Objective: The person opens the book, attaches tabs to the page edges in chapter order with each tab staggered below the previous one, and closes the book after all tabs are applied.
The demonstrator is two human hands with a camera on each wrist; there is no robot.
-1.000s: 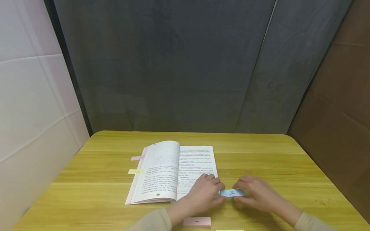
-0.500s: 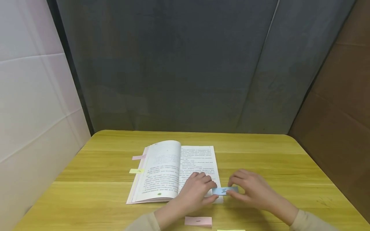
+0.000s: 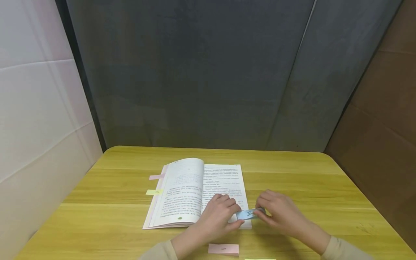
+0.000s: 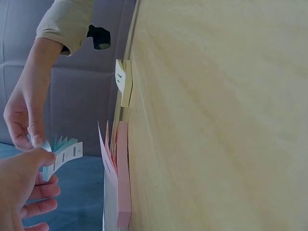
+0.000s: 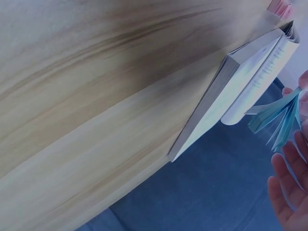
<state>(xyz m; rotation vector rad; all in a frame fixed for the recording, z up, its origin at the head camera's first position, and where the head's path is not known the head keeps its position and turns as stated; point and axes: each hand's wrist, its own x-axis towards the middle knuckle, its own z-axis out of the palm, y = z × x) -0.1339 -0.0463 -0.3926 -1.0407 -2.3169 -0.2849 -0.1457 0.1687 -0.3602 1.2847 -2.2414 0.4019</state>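
Note:
A small pad of blue sticky notes (image 3: 246, 214) is held between my two hands, above the lower right edge of an open book (image 3: 224, 180). My left hand (image 3: 218, 216) pinches the left end with its thumb on top. My right hand (image 3: 280, 213) pinches the other end with thumb and fingertips. In the left wrist view, the blue note pad (image 4: 67, 153) is bent, its sheets fanned apart, with dark marks on the face. The teal sheets (image 5: 279, 118) also spread in the right wrist view, where part of the grip is out of frame.
A pink sticky-note pad (image 3: 223, 249) lies in front of the book, and a yellow pad (image 3: 260, 259) is cut off at the bottom edge. A pink tab (image 3: 156, 177) and a yellow tab (image 3: 154, 192) stick out from the book's left side. Wooden tabletop (image 3: 308, 180) surrounds these.
Both hands have moved left with the blue sticky-note pad, bringing it from beside the book to over its right page edge. The pad is now tilted and bent, its right end higher.

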